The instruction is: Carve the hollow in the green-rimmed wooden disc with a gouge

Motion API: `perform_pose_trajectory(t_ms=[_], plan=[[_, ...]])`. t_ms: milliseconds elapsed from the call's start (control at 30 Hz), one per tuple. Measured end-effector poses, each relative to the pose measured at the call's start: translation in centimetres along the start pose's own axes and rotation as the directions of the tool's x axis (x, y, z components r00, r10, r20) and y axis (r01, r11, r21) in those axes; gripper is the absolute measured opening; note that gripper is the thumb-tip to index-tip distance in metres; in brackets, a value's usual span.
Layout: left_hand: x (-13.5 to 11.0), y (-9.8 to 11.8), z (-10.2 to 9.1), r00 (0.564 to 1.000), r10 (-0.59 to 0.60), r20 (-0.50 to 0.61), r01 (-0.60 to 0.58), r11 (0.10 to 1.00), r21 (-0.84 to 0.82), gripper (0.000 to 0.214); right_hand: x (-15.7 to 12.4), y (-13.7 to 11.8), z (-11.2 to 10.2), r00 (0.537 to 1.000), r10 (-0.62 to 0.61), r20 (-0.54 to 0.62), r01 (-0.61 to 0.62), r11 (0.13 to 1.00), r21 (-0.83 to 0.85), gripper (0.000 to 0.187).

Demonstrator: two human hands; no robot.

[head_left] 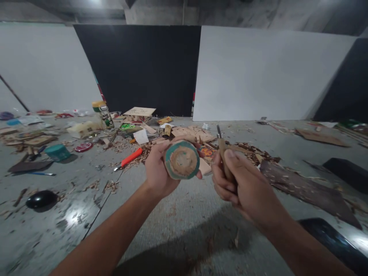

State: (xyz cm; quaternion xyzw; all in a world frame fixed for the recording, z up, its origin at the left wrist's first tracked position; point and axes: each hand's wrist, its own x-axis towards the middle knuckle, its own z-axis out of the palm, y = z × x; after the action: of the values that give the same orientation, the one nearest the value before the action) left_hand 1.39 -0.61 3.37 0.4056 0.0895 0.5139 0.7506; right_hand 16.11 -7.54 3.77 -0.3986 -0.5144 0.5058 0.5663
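Observation:
My left hand [157, 168] is closed around a round wooden piece [182, 160] with a teal-painted rim, its carved face turned toward me. My right hand [238, 183] is wrapped round the wooden handle of a small carving knife [222, 151], whose short blade points up and away. The two hands are held close together above the grey floor, the knife just right of the wooden piece.
Wood shavings and flat wooden offcuts [192, 133] litter the floor ahead. An orange utility knife [130, 157], a teal tub [57, 152], a yellow-capped bottle [102, 113] and a black round object [41, 199] lie left. A dark sheet [307, 189] lies right. Black and white panels stand behind.

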Motion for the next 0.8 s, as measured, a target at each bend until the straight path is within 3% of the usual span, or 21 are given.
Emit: perform_pose_trajectory(t_ms=[67,167,333,467,667,800], plan=[[-0.2,-0.1,0.0,0.999,-0.02,0.049,0.022,0.999,-0.035,0.042,-0.3,-0.3,-0.4,0.998,-0.061,-0.027,0.055,0.98,-0.189,0.025],[-0.3,-0.5,0.1,0.997,-0.036,0.067,0.041,0.997,-0.072,0.037,-1.0,-0.6,-0.5,0.985,-0.174,-0.021,0.142,0.864,-0.483,0.013],[-0.2,-1.0,-0.1,0.999,0.003,0.049,-0.002,1.0,-0.025,0.032,-2.2,-0.8,-0.2,0.969,-0.221,0.109,0.225,0.612,-0.758,0.029],[-0.2,-1.0,-0.3,0.999,0.044,0.024,-0.045,0.998,0.046,0.037,-2.3,-1.0,0.2,0.962,-0.224,0.156,0.254,0.522,-0.814,0.027],[0.0,-1.5,-0.6,0.989,0.14,0.036,-0.143,0.987,0.079,0.031,-2.1,0.3,0.8,0.949,-0.274,0.155,0.28,0.513,-0.812,0.033],[0.6,-1.8,-1.2,0.989,0.146,-0.018,-0.143,0.984,0.106,0.03,-1.8,1.0,0.5,0.956,-0.216,0.201,0.284,0.496,-0.82,0.034]])
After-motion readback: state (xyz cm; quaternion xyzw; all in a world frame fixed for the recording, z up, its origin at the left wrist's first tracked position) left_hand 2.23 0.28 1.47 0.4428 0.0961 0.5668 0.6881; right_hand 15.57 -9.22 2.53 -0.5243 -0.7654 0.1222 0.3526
